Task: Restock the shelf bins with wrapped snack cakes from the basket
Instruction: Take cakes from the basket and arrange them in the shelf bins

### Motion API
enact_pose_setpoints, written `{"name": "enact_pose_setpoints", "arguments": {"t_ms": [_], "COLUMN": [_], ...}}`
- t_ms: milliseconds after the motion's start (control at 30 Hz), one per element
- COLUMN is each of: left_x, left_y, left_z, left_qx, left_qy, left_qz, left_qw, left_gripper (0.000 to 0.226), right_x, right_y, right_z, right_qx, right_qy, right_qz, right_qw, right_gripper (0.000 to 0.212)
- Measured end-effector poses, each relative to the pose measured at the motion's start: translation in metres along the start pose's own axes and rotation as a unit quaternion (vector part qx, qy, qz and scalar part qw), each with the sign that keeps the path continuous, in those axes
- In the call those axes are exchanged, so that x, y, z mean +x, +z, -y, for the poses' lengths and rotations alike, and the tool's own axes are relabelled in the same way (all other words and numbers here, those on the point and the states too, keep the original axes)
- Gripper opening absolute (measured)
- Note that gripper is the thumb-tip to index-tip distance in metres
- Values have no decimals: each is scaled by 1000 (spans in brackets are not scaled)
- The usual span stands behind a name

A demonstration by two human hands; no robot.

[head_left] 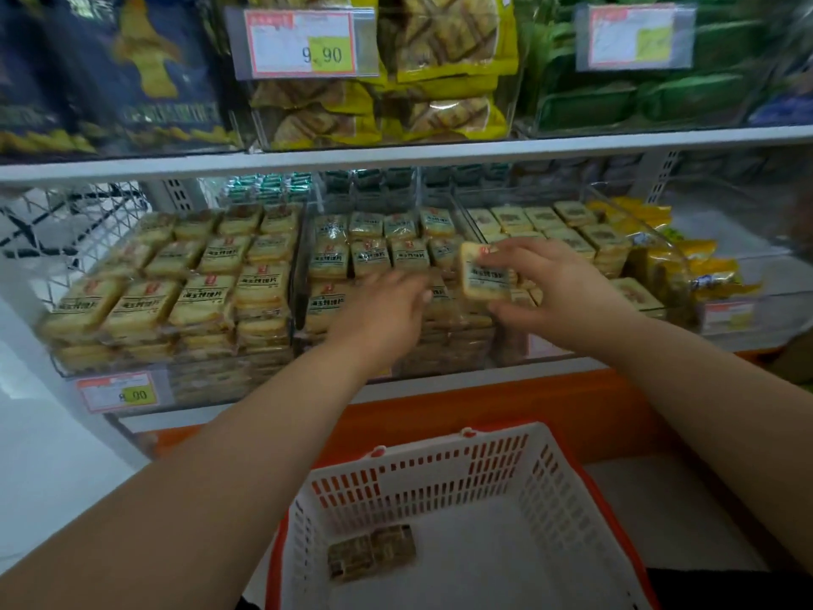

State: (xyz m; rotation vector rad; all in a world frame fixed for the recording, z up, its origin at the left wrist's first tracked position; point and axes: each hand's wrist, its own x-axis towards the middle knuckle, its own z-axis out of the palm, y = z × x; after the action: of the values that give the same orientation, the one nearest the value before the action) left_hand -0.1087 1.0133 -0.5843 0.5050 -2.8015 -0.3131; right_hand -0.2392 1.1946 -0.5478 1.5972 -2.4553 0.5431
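The basket [440, 486] sits below and in front of the shelf bins [281, 345], with two snack cakes [371, 552] lying in it. Above the middle bin, the right hand [554, 288] holds one cake [484, 271]; the left hand [387, 310] is just beside it

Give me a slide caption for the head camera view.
Right hand holds a wrapped snack cake over the middle bin; left hand reaches in.

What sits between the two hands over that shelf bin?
In the head view, only stacked snack cakes in the middle bin show between the left hand and the right hand, which holds one cake upright.
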Motion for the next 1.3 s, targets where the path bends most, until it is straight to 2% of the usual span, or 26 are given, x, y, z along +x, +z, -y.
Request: {"name": "enact_pose_setpoints", "arguments": {"t_ms": [100, 200, 367, 467, 633, 800, 1067, 1167, 1300], "left_x": [1, 3, 1, 2, -2, -2, 0, -3, -8], "left_y": [17, 18, 20, 19, 20, 21, 19, 18, 18], "left_z": [10, 16, 20, 21, 16, 9, 10, 9, 2], "left_qx": [112, 106, 84, 74, 94, 93, 10, 48, 82], "left_qy": [38, 37, 22, 15, 12, -8, -46, -28, -9], "left_qz": [6, -10, -5, -1, -14, -26, -18, -19, -31], "left_qw": [993, 994, 996, 997, 995, 995, 999, 998, 996], "left_gripper": [52, 50, 50, 50, 49, 48, 47, 48, 49], "right_x": [11, 22, 33, 35, 33, 32, 22, 20, 20], "right_y": [9, 18, 18, 20, 25, 37, 48, 49, 52], "right_z": [0, -3, -6, -4, 10, 21, 30, 30, 41], "right_qx": [32, -12, -97, -157, -257, -263, -222, -212, -194], "right_qy": [28, 23, 19, 13, -22, -34, 33, 47, 58], "right_qz": [25, 80, 98, 120, 97, 88, 103, 108, 116], "right_qw": [999, 996, 990, 980, 961, 960, 969, 970, 972], "right_gripper": [54, 54, 54, 46, 35, 33, 65, 72, 65]}}
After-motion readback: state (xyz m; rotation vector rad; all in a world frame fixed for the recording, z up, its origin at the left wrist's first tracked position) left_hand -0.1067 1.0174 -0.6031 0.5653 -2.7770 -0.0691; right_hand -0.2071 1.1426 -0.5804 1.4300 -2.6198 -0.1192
